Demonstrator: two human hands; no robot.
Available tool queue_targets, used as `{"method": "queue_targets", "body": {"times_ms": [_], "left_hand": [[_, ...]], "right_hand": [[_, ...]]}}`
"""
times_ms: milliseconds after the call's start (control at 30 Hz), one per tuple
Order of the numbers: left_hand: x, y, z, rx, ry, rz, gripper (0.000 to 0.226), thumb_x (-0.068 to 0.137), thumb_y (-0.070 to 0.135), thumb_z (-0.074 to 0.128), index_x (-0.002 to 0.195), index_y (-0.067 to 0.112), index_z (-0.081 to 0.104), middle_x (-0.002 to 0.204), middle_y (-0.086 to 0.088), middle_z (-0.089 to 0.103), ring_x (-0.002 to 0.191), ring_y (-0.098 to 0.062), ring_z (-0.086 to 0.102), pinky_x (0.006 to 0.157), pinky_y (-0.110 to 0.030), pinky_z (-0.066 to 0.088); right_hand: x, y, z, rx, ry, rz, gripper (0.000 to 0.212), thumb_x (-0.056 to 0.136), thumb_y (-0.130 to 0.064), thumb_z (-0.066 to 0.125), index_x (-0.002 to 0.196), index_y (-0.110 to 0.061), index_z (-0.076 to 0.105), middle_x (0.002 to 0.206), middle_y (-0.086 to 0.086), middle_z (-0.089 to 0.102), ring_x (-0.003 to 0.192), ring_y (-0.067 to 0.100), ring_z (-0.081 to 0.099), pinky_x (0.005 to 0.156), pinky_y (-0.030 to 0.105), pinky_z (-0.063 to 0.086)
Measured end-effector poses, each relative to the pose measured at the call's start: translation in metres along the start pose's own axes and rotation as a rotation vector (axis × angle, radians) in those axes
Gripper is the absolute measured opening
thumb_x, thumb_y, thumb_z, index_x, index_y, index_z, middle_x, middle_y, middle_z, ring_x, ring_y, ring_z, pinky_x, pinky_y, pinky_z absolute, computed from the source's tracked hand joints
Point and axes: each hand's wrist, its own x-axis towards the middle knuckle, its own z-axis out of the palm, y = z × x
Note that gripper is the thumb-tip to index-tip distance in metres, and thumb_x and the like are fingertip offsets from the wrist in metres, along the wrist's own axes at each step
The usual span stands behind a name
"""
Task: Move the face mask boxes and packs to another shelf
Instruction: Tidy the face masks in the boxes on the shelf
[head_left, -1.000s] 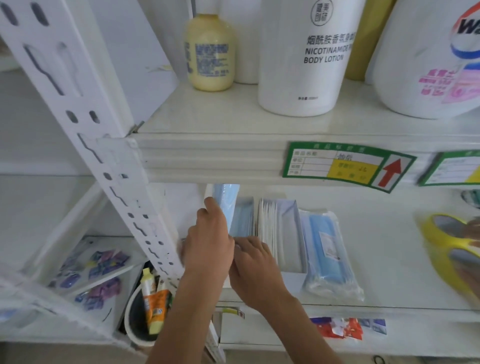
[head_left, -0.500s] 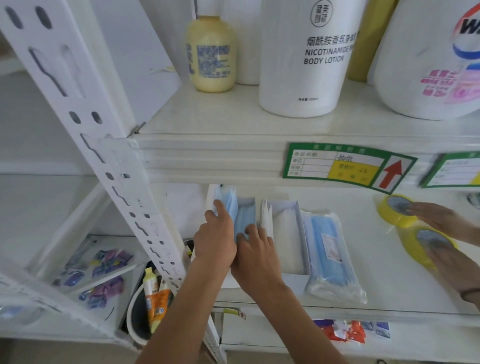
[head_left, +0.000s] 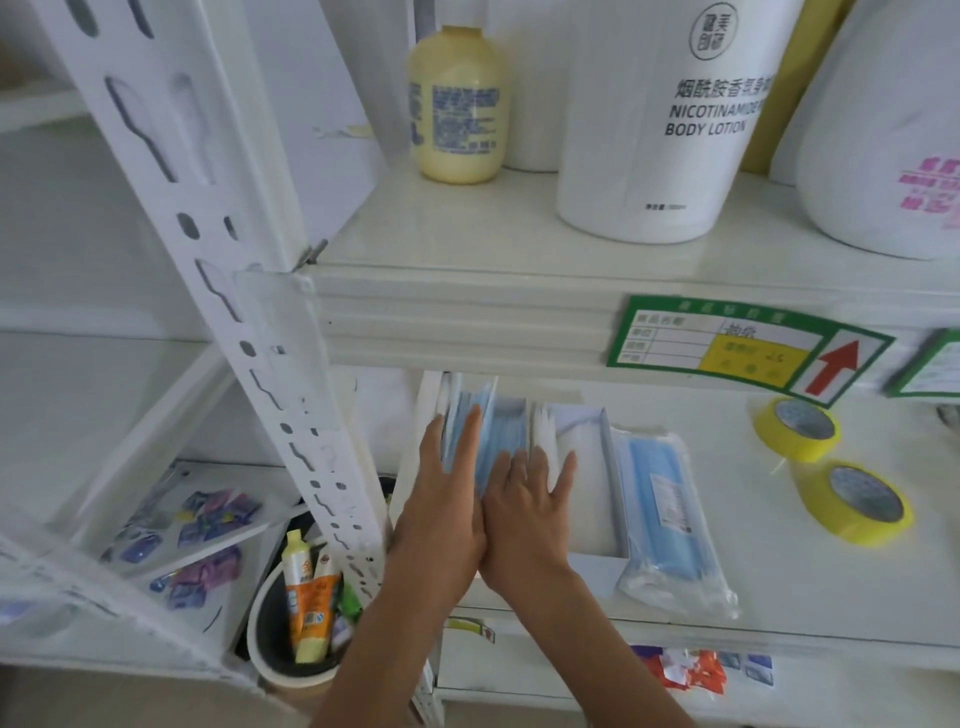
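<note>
An open white face mask box (head_left: 605, 467) lies on the middle shelf (head_left: 810, 587), holding blue masks (head_left: 506, 434) on its left and white masks (head_left: 584, 499) on its right. My left hand (head_left: 447, 509) lies flat with fingers stretched along the upright blue masks at the box's left wall. Beside it, touching, my right hand (head_left: 527, 519) spreads its fingers over the divide between blue and white masks. Neither hand grips anything. A clear pack of blue masks (head_left: 670, 512) lies just right of the box.
Two yellow tape rolls (head_left: 795, 428) (head_left: 857, 501) lie on the shelf's right. The shelf above carries a yellow bottle (head_left: 460, 104) and a white body lotion bottle (head_left: 670, 119). A white perforated upright (head_left: 249, 332) stands left; a cup of tubes (head_left: 296, 634) sits below.
My hands have flattened out over the masks in the box, fingers now stretched. Another person's hands at the right have left the view, and the tape rolls lie on the shelf.
</note>
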Motion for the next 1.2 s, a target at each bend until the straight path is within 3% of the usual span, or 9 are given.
{"method": "queue_targets", "body": {"times_ms": [133, 233, 433, 567, 733, 833, 933, 1067, 1200], "left_hand": [[0.005, -0.004, 0.001, 0.151, -0.081, -0.033, 0.058, 0.102, 0.014, 0.042, 0.152, 0.032, 0.018, 0.157, 0.001, 0.024, 0.12, -0.021, 0.058, 0.09, -0.044, 0.053], [0.012, 0.002, 0.001, 0.277, -0.118, -0.092, 0.053, 0.102, 0.013, 0.043, 0.15, 0.021, 0.023, 0.152, -0.003, 0.03, 0.118, -0.026, 0.058, 0.086, -0.045, 0.054], [0.013, 0.004, -0.001, 0.1, -0.019, -0.126, 0.058, 0.105, 0.024, 0.04, 0.154, 0.028, 0.011, 0.163, -0.005, 0.008, 0.122, -0.028, 0.057, 0.089, -0.047, 0.055], [-0.001, 0.004, 0.005, -0.038, 0.118, -0.068, 0.05, 0.103, 0.037, 0.039, 0.151, 0.029, 0.025, 0.159, 0.003, 0.021, 0.132, -0.019, 0.048, 0.09, -0.039, 0.052], [-0.003, 0.001, 0.013, -0.106, 0.105, -0.085, 0.04, 0.105, 0.022, 0.04, 0.145, 0.026, 0.037, 0.148, 0.003, 0.039, 0.113, -0.019, 0.06, 0.077, -0.027, 0.047], [0.001, 0.0, 0.012, -0.077, 0.103, -0.057, 0.051, 0.102, 0.015, 0.046, 0.149, 0.029, 0.033, 0.145, 0.0, 0.041, 0.103, -0.019, 0.064, 0.069, -0.025, 0.045], [0.005, 0.006, 0.016, 0.079, 0.057, 0.012, 0.061, 0.099, 0.015, 0.05, 0.15, 0.037, 0.025, 0.142, -0.001, 0.039, 0.099, -0.021, 0.065, 0.065, -0.027, 0.049], [0.011, 0.011, 0.016, 0.214, 0.051, 0.074, 0.053, 0.098, 0.021, 0.054, 0.147, 0.03, 0.037, 0.141, -0.001, 0.048, 0.118, -0.022, 0.054, 0.082, -0.033, 0.056], [0.013, -0.002, 0.017, 0.228, 0.038, 0.047, 0.048, 0.097, 0.022, 0.051, 0.145, 0.023, 0.046, 0.141, -0.001, 0.052, 0.125, -0.025, 0.048, 0.099, -0.038, 0.045]], "right_hand": [[0.003, -0.004, -0.004, 0.109, 0.014, 0.061, 0.079, 0.084, -0.03, 0.063, 0.151, -0.007, 0.027, 0.149, 0.009, 0.04, 0.147, 0.034, 0.02, 0.11, 0.074, -0.009], [0.008, -0.004, -0.009, 0.158, 0.006, 0.117, 0.074, 0.08, -0.021, 0.065, 0.145, -0.006, 0.033, 0.134, 0.006, 0.053, 0.139, 0.032, 0.03, 0.109, 0.076, -0.006], [0.016, -0.007, -0.015, 0.089, 0.01, 0.137, 0.014, 0.083, -0.025, 0.054, 0.093, -0.023, 0.064, 0.094, -0.004, 0.058, 0.116, 0.033, 0.043, 0.105, 0.079, -0.005], [0.018, -0.008, -0.01, 0.0, -0.011, 0.177, 0.017, 0.089, -0.029, 0.055, 0.104, -0.024, 0.062, 0.104, 0.001, 0.061, 0.123, 0.034, 0.038, 0.107, 0.077, -0.006], [0.014, 0.002, -0.011, 0.049, 0.036, 0.193, 0.021, 0.092, -0.038, 0.052, 0.1, -0.022, 0.062, 0.1, -0.001, 0.064, 0.124, 0.034, 0.04, 0.109, 0.076, -0.005], [0.008, 0.013, -0.011, 0.053, 0.03, 0.22, 0.042, 0.093, -0.052, 0.047, 0.113, -0.019, 0.06, 0.109, 0.0, 0.065, 0.129, 0.034, 0.038, 0.111, 0.074, -0.005], [0.004, 0.017, -0.011, 0.043, -0.004, 0.22, 0.041, 0.088, -0.037, 0.055, 0.123, -0.016, 0.052, 0.111, 0.002, 0.065, 0.132, 0.036, 0.036, 0.111, 0.074, -0.003], [0.004, 0.016, -0.009, 0.043, 0.001, 0.205, 0.043, 0.082, -0.034, 0.06, 0.122, -0.018, 0.052, 0.106, 0.0, 0.067, 0.134, 0.032, 0.037, 0.109, 0.075, -0.007], [0.005, 0.013, -0.006, 0.064, 0.076, 0.154, 0.037, 0.084, -0.036, 0.059, 0.117, -0.018, 0.056, 0.107, -0.001, 0.069, 0.143, 0.029, 0.033, 0.111, 0.07, -0.019]]}}
